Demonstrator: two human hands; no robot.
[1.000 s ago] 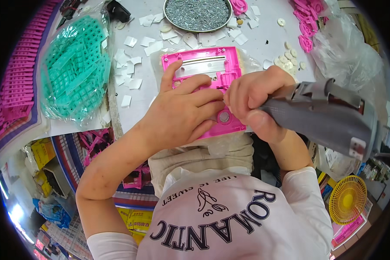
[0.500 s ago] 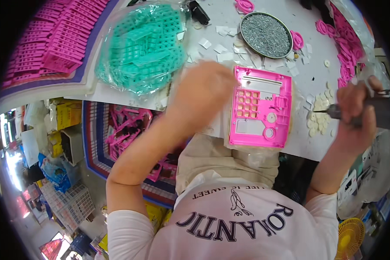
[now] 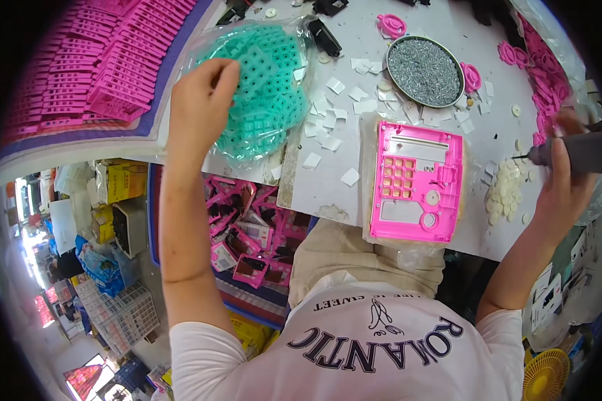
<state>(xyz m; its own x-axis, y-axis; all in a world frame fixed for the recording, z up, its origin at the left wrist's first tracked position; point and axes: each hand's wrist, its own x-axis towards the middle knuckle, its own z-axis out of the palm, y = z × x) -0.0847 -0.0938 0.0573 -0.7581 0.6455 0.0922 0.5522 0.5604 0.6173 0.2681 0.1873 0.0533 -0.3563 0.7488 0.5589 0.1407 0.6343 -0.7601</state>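
My left hand [image 3: 204, 100] is over the clear bag of teal keypad sheets [image 3: 264, 127]. Its thumb and fingers are pinched at the edge of one teal keypad [image 3: 255, 69] on top of the pile. At the right, my right hand [image 3: 560, 167] is wrapped round a dark grey power screwdriver [image 3: 585, 154], whose thin bit points left above the table. Between the hands, a pink plastic casing [image 3: 441, 180] lies open side up on a plastic-wrapped pad at the table's near edge. It has a grid of square openings, with round and rectangular ones beside it.
A round dish of small screws [image 3: 425, 71] stands beyond the casing. White paper pieces [image 3: 328, 120] are scattered on the table. Cream discs [image 3: 505, 194] lie by the screwdriver. Pink grilles [image 3: 114, 60] are stacked far left; a bin of pink assemblies [image 3: 251, 234] sits below.
My left hand has moved left from beside the casing to the bag of keypads. My right hand still holds the screwdriver at the right. The whole view has shifted slightly.
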